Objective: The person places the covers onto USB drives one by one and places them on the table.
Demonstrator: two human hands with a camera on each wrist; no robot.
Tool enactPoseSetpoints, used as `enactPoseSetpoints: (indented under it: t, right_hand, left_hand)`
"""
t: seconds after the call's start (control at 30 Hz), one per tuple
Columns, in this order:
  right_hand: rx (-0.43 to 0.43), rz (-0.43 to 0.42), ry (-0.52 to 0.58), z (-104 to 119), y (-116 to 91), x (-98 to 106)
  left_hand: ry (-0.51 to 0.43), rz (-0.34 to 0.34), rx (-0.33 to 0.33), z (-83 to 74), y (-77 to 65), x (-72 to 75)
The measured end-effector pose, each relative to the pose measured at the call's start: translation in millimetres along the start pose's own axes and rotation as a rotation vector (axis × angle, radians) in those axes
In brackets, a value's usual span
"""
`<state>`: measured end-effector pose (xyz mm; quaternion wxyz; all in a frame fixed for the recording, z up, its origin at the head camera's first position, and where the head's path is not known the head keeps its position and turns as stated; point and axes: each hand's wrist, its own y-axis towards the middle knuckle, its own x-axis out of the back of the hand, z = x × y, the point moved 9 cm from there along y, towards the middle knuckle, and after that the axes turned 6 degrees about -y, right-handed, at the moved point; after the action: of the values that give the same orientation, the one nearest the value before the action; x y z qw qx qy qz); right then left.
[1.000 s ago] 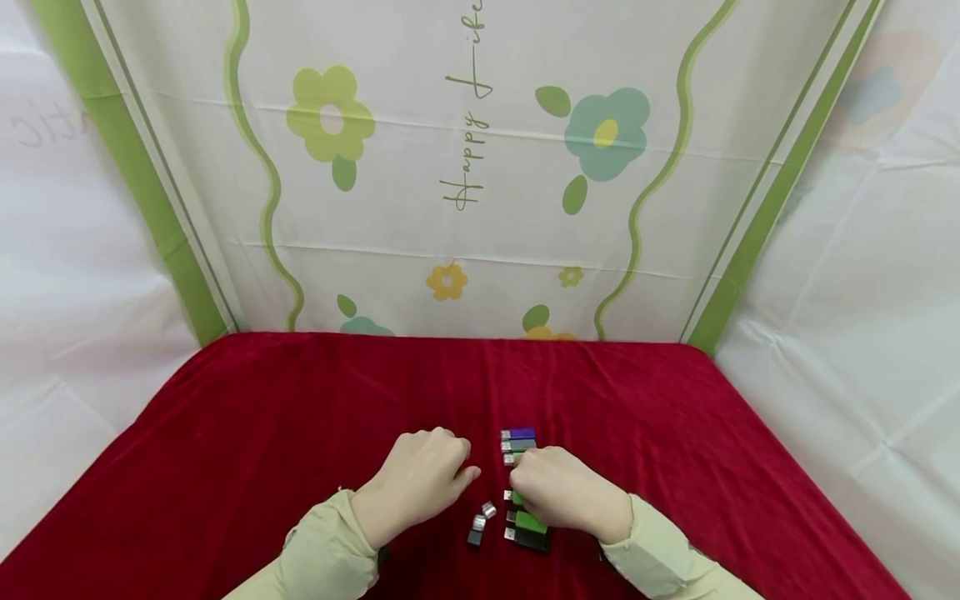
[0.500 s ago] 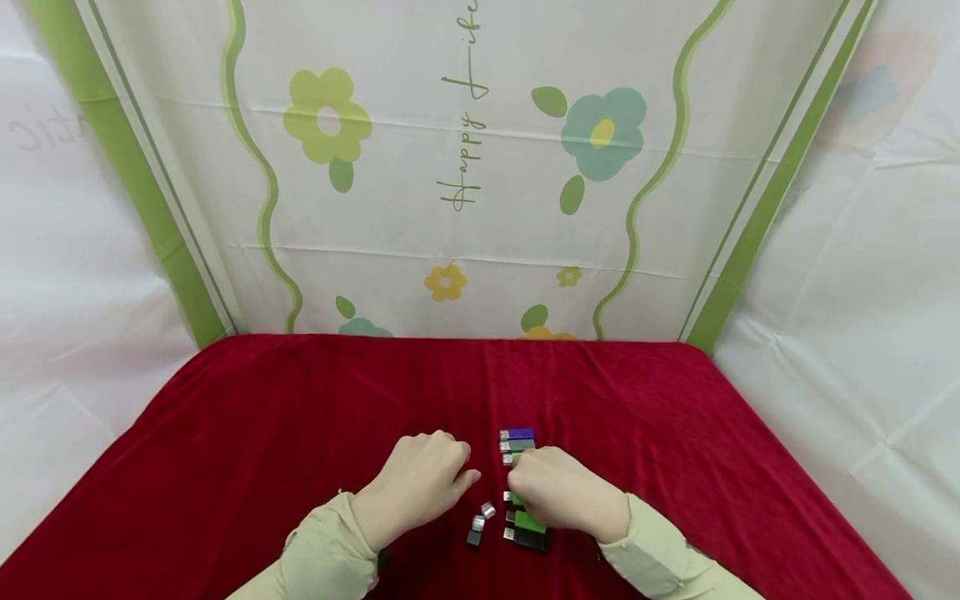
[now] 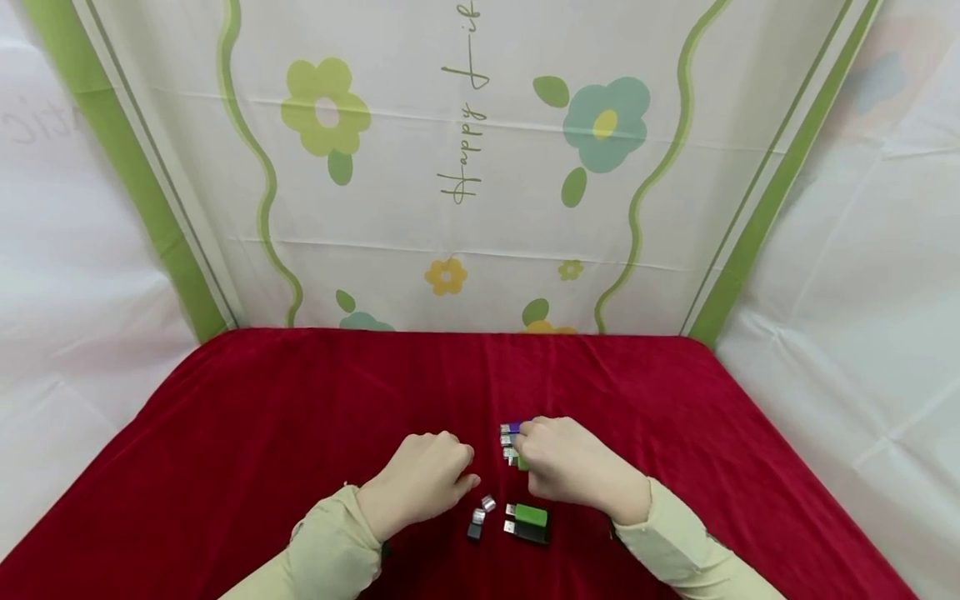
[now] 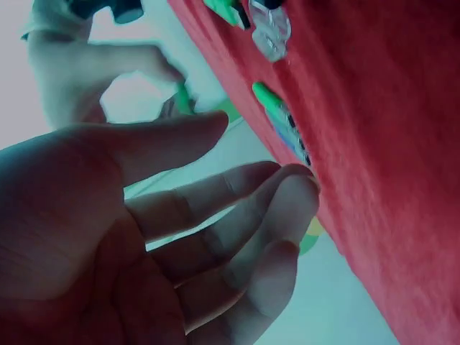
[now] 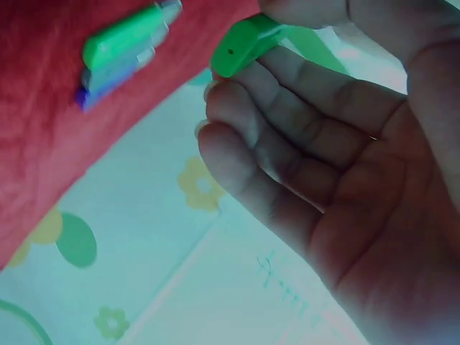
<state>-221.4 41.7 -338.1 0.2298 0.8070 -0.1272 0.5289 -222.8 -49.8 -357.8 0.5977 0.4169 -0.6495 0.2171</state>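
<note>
My right hand (image 3: pixel 581 462) pinches a green USB stick (image 5: pixel 248 44) between thumb and fingertips, raised off the cloth in the right wrist view. Close by lie a purple USB stick (image 5: pixel 108 92), a grey one (image 5: pixel 122 68) and another green one (image 5: pixel 122 37), side by side. Nearer me rest a bright green USB stick (image 3: pixel 531 516) and a black one (image 3: pixel 529 532), metal plugs facing left. My left hand (image 3: pixel 418 479) hovers to the left, fingers loosely bent, holding nothing in the left wrist view (image 4: pixel 180 230).
Left of the near sticks sit small silver pieces (image 3: pixel 488 503) and a small black piece (image 3: pixel 475 531). Red cloth (image 3: pixel 300 417) covers the table. Behind it hangs a white flower-printed curtain (image 3: pixel 405 183), with pale curtains at both sides.
My right hand has lifted a green USB stick from its spot in the row and moved it away from me, towards the far sticks. The left hand has hardly moved.
</note>
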Motion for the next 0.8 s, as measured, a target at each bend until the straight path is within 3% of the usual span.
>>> enactPoseSetpoints:
  t: [0.37, 0.8]
  right_hand:
    - [-0.056, -0.041, 0.042, -16, -6, 19]
    - [-0.029, -0.080, 0.058, -11, -6, 24]
  left_hand:
    - [0.089, 0.029, -0.088, -25.5, 1.1, -23.4]
    - [0.202, -0.063, -0.147, -37.0, -3.4, -29.8]
